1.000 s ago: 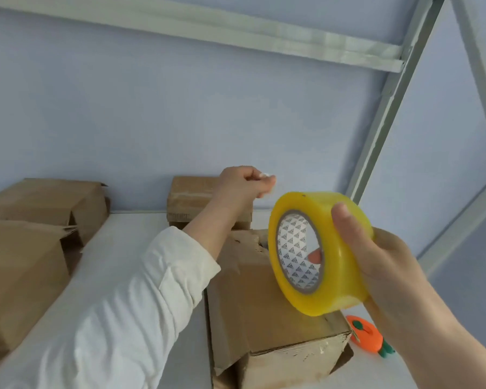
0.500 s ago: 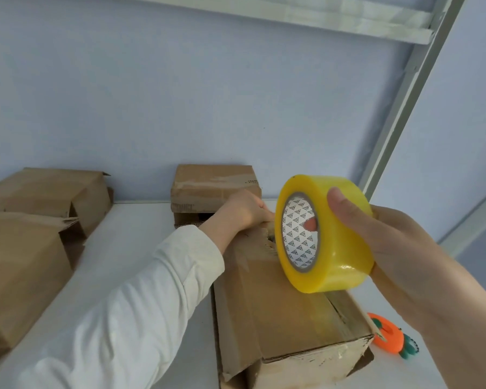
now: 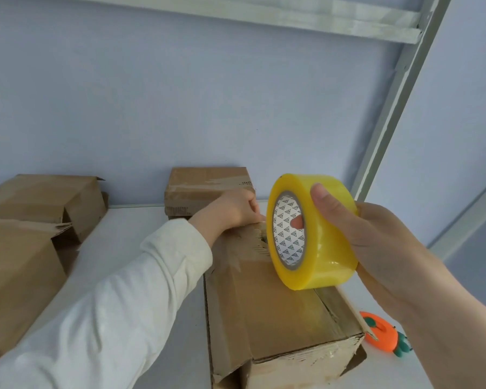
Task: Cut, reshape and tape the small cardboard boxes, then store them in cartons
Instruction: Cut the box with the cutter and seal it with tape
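A small worn cardboard box (image 3: 278, 318) lies lengthwise on the white table (image 3: 135, 234) in front of me. My right hand (image 3: 376, 242) grips a yellow roll of clear tape (image 3: 326, 248), thumb on the rim and a finger through the core, just above the box's top. My left hand (image 3: 233, 209), in a white sleeve, reaches to the box's far end with fingers curled, pinching the tape end down against the torn far edge. A shiny strip of clear tape runs along the top of the box under the roll.
An orange carrot-shaped cutter (image 3: 382, 335) lies on the table right of the box. Another small box (image 3: 205, 183) stands at the back by the wall. Two larger cardboard boxes (image 3: 45, 195) (image 3: 14, 276) sit at the left. A grey metal frame post (image 3: 399, 102) rises at the right.
My left hand dropped from mid-air, where it pinched the tape end, down onto the far end of the box. The roll came down closer to the box top.
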`<state>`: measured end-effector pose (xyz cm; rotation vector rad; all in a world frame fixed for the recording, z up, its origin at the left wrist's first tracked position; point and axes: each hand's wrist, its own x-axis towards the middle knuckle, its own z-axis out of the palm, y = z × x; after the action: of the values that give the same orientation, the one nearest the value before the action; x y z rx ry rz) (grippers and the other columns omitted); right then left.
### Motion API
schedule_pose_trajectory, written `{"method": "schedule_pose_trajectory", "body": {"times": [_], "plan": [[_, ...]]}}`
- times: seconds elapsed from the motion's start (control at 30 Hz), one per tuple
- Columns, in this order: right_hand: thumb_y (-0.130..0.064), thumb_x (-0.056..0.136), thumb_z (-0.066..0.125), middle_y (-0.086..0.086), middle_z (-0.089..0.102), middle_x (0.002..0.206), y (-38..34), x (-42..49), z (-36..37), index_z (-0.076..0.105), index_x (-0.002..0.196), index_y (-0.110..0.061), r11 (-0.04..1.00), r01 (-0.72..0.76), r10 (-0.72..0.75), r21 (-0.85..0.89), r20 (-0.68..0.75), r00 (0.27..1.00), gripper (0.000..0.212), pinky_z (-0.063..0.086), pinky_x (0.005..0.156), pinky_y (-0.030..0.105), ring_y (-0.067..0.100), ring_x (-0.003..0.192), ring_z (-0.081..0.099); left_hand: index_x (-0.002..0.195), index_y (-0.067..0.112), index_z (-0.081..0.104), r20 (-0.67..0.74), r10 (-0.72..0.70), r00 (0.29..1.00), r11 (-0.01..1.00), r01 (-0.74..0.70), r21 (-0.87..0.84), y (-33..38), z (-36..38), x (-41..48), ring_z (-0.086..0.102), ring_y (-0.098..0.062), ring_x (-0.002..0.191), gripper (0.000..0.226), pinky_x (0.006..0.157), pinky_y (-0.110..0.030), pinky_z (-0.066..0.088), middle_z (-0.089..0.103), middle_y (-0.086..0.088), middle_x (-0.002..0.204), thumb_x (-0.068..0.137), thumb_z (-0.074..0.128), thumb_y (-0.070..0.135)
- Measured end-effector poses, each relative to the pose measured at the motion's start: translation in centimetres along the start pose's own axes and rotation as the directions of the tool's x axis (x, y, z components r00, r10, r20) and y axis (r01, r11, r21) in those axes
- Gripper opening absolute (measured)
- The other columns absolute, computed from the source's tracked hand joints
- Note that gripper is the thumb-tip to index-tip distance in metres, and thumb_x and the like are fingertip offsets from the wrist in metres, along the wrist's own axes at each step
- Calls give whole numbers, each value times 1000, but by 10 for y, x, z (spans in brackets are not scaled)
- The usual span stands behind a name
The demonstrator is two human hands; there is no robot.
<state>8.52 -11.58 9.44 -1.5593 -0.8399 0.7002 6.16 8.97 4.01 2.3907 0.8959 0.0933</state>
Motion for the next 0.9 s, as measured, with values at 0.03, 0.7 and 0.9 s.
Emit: {"method": "schedule_pose_trajectory", "body": {"times": [0.03, 0.7, 0.9], "plan": [[-57, 57, 57, -2, 74, 75, 1, 1, 0, 72, 56, -39, 1000, 5, -5, 2, -4, 1000, 23, 54, 86, 41, 18, 74, 72, 60, 22, 46, -69, 51, 996, 999, -52, -14, 1, 3, -1, 42, -9, 62, 31, 54, -10, 33, 50, 2, 71, 86, 61, 22], [-60, 75, 63, -13, 74, 90, 53, -1, -6, 72, 91, -25, 969, 242, -245, 42, 116, 962, 39, 53, 78, 18, 1, 91, 67, 48, 14, 27, -135, -23, 991, 999, 28, 35, 6, 17, -9, 25, -14, 50, 45, 35, -19, 22, 32, -2, 52, 88, 48, 13], [-51, 62, 56, 0, 72, 66, 31, -18, 5, 67, 80, -12, 973, 181, -174, 141, -63, 983, 45, 55, 60, 26, 10, 62, 68, 55, 12, 39, -141, -20, 990, 996, 32, 85, 6, 18, -11, 36, -14, 53, 41, 45, -22, 26, 42, -2, 58, 92, 47, 25]]}}
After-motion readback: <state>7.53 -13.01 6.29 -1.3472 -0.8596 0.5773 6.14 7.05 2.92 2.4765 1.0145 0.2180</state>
